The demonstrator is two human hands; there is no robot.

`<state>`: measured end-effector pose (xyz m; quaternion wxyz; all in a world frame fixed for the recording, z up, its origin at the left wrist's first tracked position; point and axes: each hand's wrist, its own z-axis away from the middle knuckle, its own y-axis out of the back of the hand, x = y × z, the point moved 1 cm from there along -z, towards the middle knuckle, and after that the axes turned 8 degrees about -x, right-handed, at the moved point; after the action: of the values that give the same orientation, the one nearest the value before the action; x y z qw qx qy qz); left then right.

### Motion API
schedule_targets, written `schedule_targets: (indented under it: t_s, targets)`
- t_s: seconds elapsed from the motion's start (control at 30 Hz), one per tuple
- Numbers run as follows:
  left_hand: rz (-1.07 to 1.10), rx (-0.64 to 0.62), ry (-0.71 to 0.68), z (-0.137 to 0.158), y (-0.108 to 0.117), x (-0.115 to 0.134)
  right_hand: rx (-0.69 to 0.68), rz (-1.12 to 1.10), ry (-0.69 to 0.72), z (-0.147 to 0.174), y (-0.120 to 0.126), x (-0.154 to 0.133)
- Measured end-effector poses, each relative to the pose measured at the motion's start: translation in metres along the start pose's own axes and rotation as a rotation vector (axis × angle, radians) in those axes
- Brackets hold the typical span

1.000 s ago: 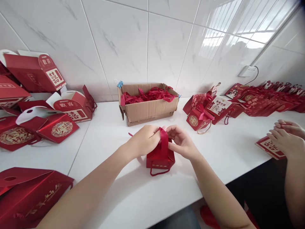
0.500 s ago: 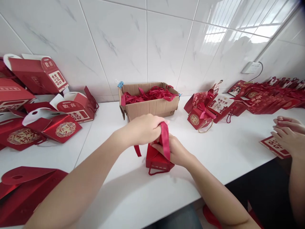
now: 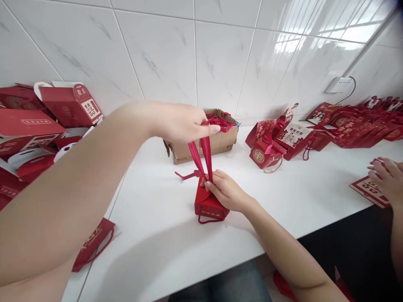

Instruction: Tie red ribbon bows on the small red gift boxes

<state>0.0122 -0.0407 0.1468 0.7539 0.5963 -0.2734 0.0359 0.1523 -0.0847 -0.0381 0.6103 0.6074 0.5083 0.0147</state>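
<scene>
The small red box (image 3: 210, 205) sits on the white bench (image 3: 157, 201), back from the near edge, with room to its left and right, a carton (image 3: 220, 144) behind; the box's cord handle (image 3: 208, 222) faces that edge, long axis hard to tell; the right grip (image 3: 228, 191) pinches the ribbon (image 3: 208, 157) at the box top; the left grip (image 3: 185, 121) grasps it higher, strands rising steeply; the box's gold writing is too small to read; a red packet (image 3: 365, 188) at far right bears 囍.

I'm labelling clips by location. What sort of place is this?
Probably a packaging workroom: a flat white table against marbled wall tiles, many red printed cardboard boxes, and a brown cardboard carton holding shiny red ribbons.
</scene>
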Motion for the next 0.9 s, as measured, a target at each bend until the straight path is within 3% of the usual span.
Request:
schedule_targets:
  t_s: [0.1,0.23,0.57,0.7,0.9]
  targets:
    - [-0.236,-0.133,-0.013,0.002,0.013,0.004,0.002,-0.005,0.011,0.000,0.000,0.000]
    - [-0.322,-0.093,-0.125,0.000,0.026,0.004,0.017,-0.014,0.012,0.001,-0.001,0.001]
    - [-0.194,0.104,-0.268,0.006,0.027,0.014,0.109,-0.135,-0.015,0.003,-0.002,0.002]
    - [-0.226,0.146,-0.371,0.009,0.025,0.011,0.156,-0.115,-0.011,0.003,-0.004,0.004]
    - [-0.098,0.167,-0.526,0.017,0.022,0.008,0.211,-0.039,-0.092,0.004,-0.009,0.008]
